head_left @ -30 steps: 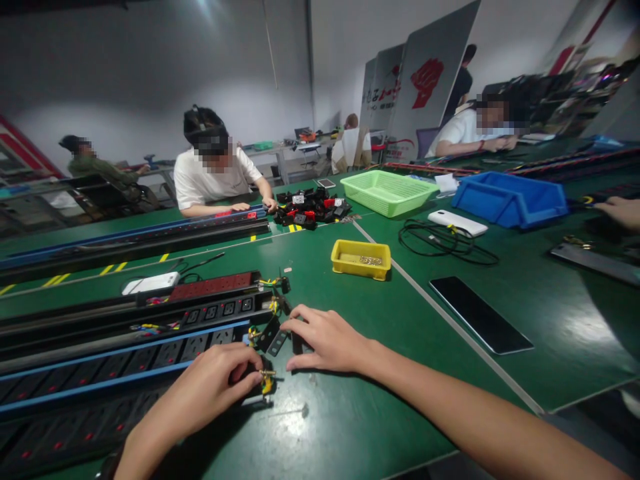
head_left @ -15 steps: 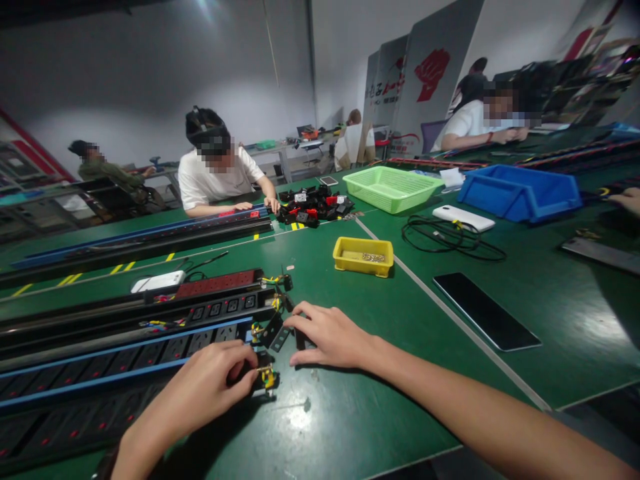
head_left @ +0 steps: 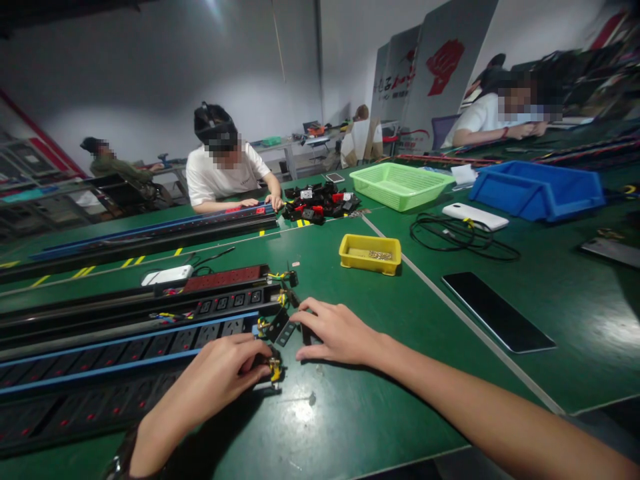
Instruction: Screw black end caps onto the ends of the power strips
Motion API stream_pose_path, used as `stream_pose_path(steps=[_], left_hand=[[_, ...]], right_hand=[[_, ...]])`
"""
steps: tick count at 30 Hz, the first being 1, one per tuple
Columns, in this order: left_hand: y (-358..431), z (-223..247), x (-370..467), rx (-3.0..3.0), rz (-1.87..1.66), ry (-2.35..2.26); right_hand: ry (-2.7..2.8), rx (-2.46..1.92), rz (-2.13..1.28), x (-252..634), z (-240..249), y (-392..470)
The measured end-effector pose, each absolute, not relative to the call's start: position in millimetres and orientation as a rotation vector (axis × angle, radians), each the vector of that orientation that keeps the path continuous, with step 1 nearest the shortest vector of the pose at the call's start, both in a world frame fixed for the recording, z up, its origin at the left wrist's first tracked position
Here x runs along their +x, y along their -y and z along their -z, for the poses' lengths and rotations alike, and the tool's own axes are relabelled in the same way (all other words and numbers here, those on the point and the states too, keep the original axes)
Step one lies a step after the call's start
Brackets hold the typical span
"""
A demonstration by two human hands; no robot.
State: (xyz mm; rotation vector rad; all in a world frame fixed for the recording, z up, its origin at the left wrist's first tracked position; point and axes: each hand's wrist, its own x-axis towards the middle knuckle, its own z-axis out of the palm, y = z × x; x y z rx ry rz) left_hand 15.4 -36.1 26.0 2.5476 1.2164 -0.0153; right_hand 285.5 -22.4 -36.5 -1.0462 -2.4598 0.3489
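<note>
My left hand (head_left: 227, 367) is closed at the open end of the nearest black power strip (head_left: 95, 407). Its thumb and forefinger pinch around the yellow-green wires (head_left: 275, 369) coming out there; exactly what lies between the fingertips is partly hidden. To the right, my right hand (head_left: 343, 333) rests low over the table, fingers and thumb curled round a small black end piece (head_left: 307, 333), mostly covered by the hand. Between the hands, a black bracket with holes (head_left: 285, 331) hangs at the end of the blue-edged power strip (head_left: 170, 350).
Further strips (head_left: 227, 279) lie behind on the green table (head_left: 380, 407). A yellow tray (head_left: 370, 263) holds small metal parts. Beyond are a green basket (head_left: 400, 190), a blue bin (head_left: 540, 197), a coiled black cable (head_left: 465, 240), a phone (head_left: 497, 313) and a heap of black sockets (head_left: 320, 203). A co-worker (head_left: 225, 170) sits opposite.
The whole view has shifted slightly, so things appear further right. My left hand has edged a little toward the wire end; my right hand keeps its place at the black end piece.
</note>
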Motion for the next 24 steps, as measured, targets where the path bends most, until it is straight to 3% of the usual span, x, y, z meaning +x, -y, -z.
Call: stream_pose_path(steps=[24], left_hand=[[38,-32,21,2.535,0.074,-1.224]], right_hand=[[2.459,-1.067,-0.386,286,38,23]])
